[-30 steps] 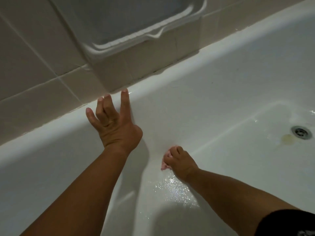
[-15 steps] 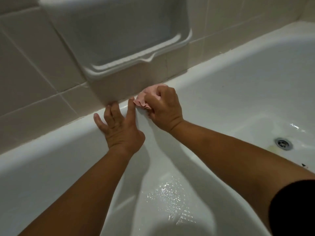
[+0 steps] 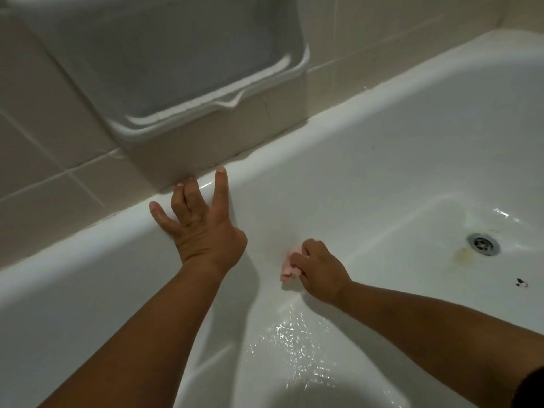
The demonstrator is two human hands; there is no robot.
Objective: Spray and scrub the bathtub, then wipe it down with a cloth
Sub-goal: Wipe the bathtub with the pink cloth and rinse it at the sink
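Cloth (image 3: pixel 287 267) on bathtub (image 3: pixel 382 172) wall | drain (image 3: pixel 484 244) right | shelf (image 3: pixel 176 69) above

bathtub (image 3: pixel 382 178): white, smooth, high gloss like enamel; a wet, glittering film at 6 o'clock
drain (image 3: pixel 484 244): bright metal, polished ring, at 3 o'clock
wall tiles (image 3: pixel 44 128): beige ceramic, smooth, dull sheen; paler, rougher grout, at 10 o'clock
soap dish (image 3: pixel 176 69): white, glazed, smooth, at 12 o'clock
pink cloth (image 3: pixel 288 268): soft, matt, crumpled

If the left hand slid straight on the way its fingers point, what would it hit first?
The left hand would likely meet the tiled wall just below the soap dish; its fingertips look almost against it.
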